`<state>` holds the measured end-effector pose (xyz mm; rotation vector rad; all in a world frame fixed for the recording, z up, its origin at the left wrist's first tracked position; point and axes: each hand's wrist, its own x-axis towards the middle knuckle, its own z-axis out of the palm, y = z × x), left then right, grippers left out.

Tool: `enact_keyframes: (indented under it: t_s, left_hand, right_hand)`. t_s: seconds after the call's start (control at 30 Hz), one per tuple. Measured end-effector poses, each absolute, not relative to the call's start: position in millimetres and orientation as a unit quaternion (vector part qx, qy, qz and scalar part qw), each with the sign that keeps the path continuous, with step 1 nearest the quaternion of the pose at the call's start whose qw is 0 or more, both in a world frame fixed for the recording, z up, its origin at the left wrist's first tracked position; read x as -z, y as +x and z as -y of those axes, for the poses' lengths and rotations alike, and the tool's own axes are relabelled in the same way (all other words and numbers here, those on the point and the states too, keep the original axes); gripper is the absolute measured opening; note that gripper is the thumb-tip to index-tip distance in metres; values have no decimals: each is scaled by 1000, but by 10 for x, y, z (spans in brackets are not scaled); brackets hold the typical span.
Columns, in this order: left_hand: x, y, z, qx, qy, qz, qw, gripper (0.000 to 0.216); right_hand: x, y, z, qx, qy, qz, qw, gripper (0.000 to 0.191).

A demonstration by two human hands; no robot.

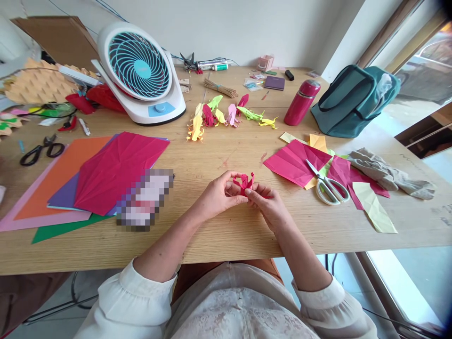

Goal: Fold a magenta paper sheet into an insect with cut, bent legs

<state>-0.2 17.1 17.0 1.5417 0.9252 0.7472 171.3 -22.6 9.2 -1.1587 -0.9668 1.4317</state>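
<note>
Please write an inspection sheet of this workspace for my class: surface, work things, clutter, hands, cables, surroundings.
Surface: wooden table, marked at the right.
Work things: red folded-paper figure; finished-looking paper animals farther back; white-handled scissors on paper pieces.
Clutter: fan, coloured sheets, black-handled scissors, red flask, teal bag.
Hands: left hand and right hand both hold the figure.
Cables: blue cables behind the fan; dark cables below the table.
Surroundings: white wall, window at right.
</note>
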Motion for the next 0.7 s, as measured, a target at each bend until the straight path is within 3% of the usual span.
enact_keyframes:
  t_s: [0.23,0.7]
  left_hand:
    - [-123,20,-207,-312,656,-358,586,22]
    - [-87,50,-171,-327,661,-400,544,18]
  right_hand:
    - [-89,1739,218,-573,-487,377,541,39]
    - [-93,1702,222,-570,-476,419,522,36]
